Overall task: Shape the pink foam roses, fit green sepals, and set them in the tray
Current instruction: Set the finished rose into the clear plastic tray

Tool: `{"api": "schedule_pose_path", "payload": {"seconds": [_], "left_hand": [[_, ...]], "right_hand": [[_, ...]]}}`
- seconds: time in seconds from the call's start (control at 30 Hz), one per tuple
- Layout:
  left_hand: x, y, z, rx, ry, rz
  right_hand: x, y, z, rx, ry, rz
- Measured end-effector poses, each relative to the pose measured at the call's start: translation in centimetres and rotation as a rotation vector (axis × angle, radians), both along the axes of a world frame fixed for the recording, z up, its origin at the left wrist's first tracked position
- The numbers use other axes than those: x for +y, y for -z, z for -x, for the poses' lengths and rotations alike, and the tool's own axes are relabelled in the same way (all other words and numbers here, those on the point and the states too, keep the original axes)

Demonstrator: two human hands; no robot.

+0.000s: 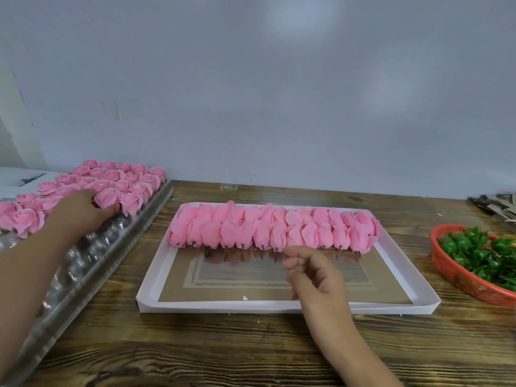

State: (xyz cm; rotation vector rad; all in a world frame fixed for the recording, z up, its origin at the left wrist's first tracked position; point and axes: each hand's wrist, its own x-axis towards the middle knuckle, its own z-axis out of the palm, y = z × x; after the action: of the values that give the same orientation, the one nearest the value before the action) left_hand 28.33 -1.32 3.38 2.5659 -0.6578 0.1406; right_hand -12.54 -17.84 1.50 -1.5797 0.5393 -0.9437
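Two rows of unshaped pink roses [275,230] lie in the white box [284,304] on the brown table [195,344], the left hand [81,212] holds a shaped rose [107,198] on the clear tray [92,247], and the right hand [314,270] hangs loosely curled, holding nothing.

L hand [81,210] outstretched, fingers curled down; R hand [315,270] raised, loosely curled.

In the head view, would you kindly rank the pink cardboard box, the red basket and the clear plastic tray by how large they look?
1. Pink cardboard box.
2. Clear plastic tray, cut off at the frame edge, so unsure against the box.
3. Red basket, also partly cut off.
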Motion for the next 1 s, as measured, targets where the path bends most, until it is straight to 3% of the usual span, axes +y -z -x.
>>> {"api": "schedule_pose_path", "payload": {"seconds": [0.3, 0.53, 1.0], "left_hand": [[0.6, -1.1, 0.3, 0.075, -0.018, -0.04], [1.5, -0.1, 1.9, 0.051, 0.0, 0.113], [1.7, 0.0, 2.5, 0.03, -0.054, 0.125]], "right_hand": [[0.1, -0.2, 0.1, 0.002, -0.001, 0.007], [0.1, -0.1, 0.1, 0.008, -0.002, 0.013], [0.1, -0.3, 0.4, -0.021, 0.016, -0.006]]}}
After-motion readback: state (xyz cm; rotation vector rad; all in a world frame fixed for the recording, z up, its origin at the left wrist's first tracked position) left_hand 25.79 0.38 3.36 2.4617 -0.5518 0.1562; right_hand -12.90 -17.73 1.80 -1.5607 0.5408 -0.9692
